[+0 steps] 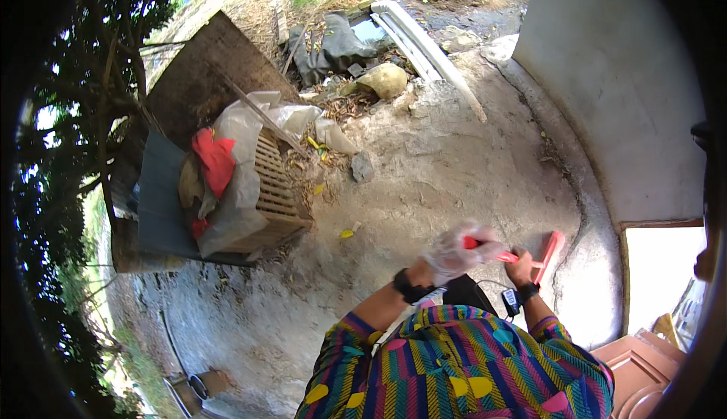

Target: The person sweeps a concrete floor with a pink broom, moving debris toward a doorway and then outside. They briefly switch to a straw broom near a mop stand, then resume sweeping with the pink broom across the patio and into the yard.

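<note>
A red long-handled tool, perhaps a floor squeegee or broom, has its head [548, 255] low on the right, near the kerb along the wall. Around the upper part of its red handle, my left hand [461, 251] is closed, in a thin translucent plastic glove and slightly blurred. My right hand [519, 269] looks bare and grips the handle closer to the head. Dark bands circle both wrists, and a small device with a cable [510, 302] hangs beside the right one. Under the tool lies a rough concrete floor [437, 175].
To the left, a slatted wooden crate [276, 183] bears plastic sheeting [241, 135] and a red cloth [214, 160]. Ahead lie white pipes [423, 44], a boulder [383, 80] and a loose stone [361, 167]. A wall [613, 95] bounds the right; a brown panelled door [642, 371] is lower right.
</note>
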`<state>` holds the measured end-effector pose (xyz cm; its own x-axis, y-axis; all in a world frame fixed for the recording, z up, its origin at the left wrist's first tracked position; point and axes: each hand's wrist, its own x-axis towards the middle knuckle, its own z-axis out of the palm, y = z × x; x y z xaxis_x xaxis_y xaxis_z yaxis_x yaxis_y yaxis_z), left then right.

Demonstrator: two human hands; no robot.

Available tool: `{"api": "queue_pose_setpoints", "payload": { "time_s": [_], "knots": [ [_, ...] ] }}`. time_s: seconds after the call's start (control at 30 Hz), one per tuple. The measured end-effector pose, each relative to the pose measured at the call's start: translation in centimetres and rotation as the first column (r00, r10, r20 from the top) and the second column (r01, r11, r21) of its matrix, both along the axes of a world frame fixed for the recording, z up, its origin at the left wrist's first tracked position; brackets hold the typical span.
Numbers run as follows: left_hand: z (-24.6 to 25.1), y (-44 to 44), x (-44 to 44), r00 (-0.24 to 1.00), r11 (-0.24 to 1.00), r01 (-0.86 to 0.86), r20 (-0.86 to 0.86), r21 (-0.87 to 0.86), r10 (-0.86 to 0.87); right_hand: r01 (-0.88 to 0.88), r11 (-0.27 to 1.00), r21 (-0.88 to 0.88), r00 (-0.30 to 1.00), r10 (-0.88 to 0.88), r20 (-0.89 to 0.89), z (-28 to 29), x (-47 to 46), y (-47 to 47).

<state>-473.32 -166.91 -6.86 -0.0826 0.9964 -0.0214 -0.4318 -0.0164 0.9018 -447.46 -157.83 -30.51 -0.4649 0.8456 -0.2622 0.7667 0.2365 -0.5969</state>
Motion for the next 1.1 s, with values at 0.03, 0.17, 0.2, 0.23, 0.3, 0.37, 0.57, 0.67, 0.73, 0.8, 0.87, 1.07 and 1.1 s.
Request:
{"api": "queue_pose_setpoints", "payload": {
  "time_s": [0.03,0.17,0.2,0.23,0.3,0.37,0.57,0.67,0.73,0.8,0.87,1.07,1.1],
  "knots": [
    [1.0,0.2,-1.6,0.998,0.999,-0.041,-0.04,-0.017,0.04,0.009,1.0,-0.016,1.0,-0.009,0.022,-0.2,-2.6,0.4],
    [6.3,1.0,-6.6,0.845,0.986,-0.159,-0.509,0.055,0.164,-0.09,0.994,-0.068,0.96,0.068,-0.271,-0.9,-15.7,2.3],
    [7.6,1.7,-7.5,0.712,0.989,-0.131,-0.688,0.064,0.139,-0.1,0.992,-0.076,0.93,0.066,-0.36,-0.5,-18.8,2.6],
    [8.8,2.4,-8.5,0.604,0.991,-0.05,-0.787,0.122,0.127,-0.158,0.973,-0.172,0.889,0.064,-0.454,-0.1,-21.7,3.0],
    [10.9,3.8,-8.3,0.468,0.949,-0.015,-0.836,0.315,0.285,-0.218,0.968,-0.121,0.836,0.121,-0.535,1.2,-26.3,3.7],
    [12.3,5.1,-7.3,0.546,0.962,0.033,-0.811,0.271,0.21,-0.302,0.947,-0.112,0.765,0.171,-0.621,2.8,-29.3,4.3],
    [15.0,4.4,-8.1,0.522,0.978,0.084,-0.844,0.192,0.121,-0.439,0.898,0.006,0.635,0.315,-0.706,7.3,-33.3,5.2],
    [14.6,2.8,-12.8,0.61,0.961,0.136,-0.785,0.239,0.109,-0.474,0.881,-0.007,0.699,0.371,-0.611,8.3,-32.3,6.2],
    [13.3,2.0,-16.1,0.747,0.938,0.132,-0.654,0.321,0.119,-0.427,0.902,-0.065,0.82,0.355,-0.45,8.6,-30.3,6.3],
    [11.1,1.5,-19.2,0.838,0.945,0.118,-0.542,0.305,0.07,-0.388,0.918,-0.081,0.91,0.368,-0.191,8.5,-27.8,6.4],
    [7.8,0.8,-21.0,0.896,0.969,0.047,-0.439,0.241,0.066,-0.273,0.956,-0.102,0.961,0.268,-0.061,7.7,-25.2,6.3],
    [-1.8,1.6,-22.2,0.965,0.993,-0.086,-0.241,0.084,0.104,-0.227,0.957,-0.178,0.966,0.244,0.081,1.9,-24.0,6.7],
    [-2.1,1.6,-22.7,0.946,0.966,-0.214,-0.217,0.142,0.242,-0.263,0.946,-0.191,0.949,0.289,0.128,1.0,-25.3,7.1]
  ]
}}
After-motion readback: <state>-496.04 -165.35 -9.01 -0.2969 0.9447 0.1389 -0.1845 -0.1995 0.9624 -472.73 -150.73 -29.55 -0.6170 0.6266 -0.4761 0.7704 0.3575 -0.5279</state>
